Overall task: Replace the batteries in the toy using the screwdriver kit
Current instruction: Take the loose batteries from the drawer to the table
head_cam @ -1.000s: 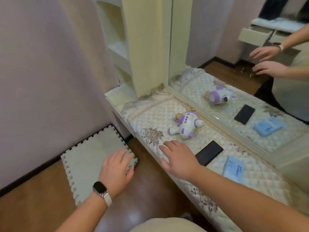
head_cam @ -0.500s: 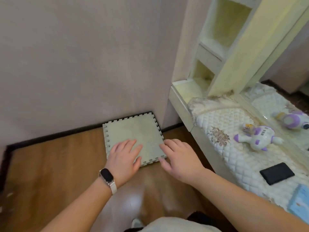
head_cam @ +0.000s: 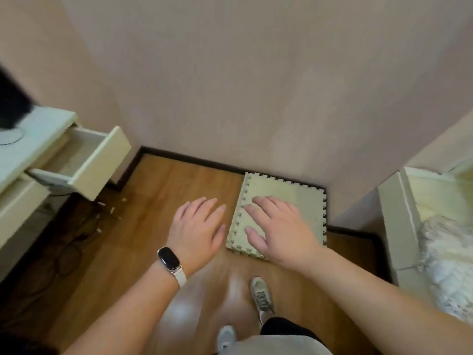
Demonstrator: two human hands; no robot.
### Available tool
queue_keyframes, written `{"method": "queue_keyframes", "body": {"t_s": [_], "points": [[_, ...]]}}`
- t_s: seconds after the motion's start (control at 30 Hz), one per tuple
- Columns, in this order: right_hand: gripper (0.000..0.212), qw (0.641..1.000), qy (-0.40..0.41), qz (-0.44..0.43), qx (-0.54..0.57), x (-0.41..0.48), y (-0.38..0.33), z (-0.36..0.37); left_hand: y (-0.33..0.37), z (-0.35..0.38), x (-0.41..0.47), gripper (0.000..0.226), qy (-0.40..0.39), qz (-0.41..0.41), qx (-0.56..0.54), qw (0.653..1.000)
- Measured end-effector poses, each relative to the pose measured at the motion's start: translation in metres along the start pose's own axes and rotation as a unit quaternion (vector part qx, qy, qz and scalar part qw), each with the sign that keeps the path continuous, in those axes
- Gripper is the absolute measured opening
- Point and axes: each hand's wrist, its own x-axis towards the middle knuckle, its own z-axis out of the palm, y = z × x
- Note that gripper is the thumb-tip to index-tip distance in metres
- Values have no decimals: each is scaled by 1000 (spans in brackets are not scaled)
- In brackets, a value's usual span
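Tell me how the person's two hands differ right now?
The left hand wears a black watch on its wrist; the right hand has a bare wrist. The left hand shows over wood floor, the right over the foam mat. Both are open, palms down, holding nothing.

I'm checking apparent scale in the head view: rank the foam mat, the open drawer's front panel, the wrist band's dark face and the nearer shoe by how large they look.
1. foam mat, partly covered by the right hand
2. drawer front
3. nearer shoe
4. band face, though nearest the camera
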Motion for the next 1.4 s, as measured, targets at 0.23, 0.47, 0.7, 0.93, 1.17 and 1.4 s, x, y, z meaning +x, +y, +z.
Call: {"method": "queue_keyframes", "body": {"t_s": [0.23, 0.47, 0.7, 0.93, 1.17, 1.4], "points": [[47, 993, -24, -109, 44, 91, 24, 24, -33, -15, 18, 42, 5, -137, 75, 988], [48, 978, -60, -190, 69, 154, 48, 38, -39, -23, 36, 44, 7, -241, 110, 964], [48, 960, -93, -249, 83, 220, 21, 49, -73, -23, 31, 47, 13, -322, 123, 939], [47, 956, -108, -263, 67, 287, -26, 80, -160, -13, 35, 43, 30, -351, 99, 931], [52, 953, -146, -265, 34, 365, -128, 114, -285, -29, 26, 48, 47, -356, 71, 931], [51, 946, -160, -281, 28, 431, -226, 150, -400, -39, -1, 42, 52, -392, 69, 916]]}}
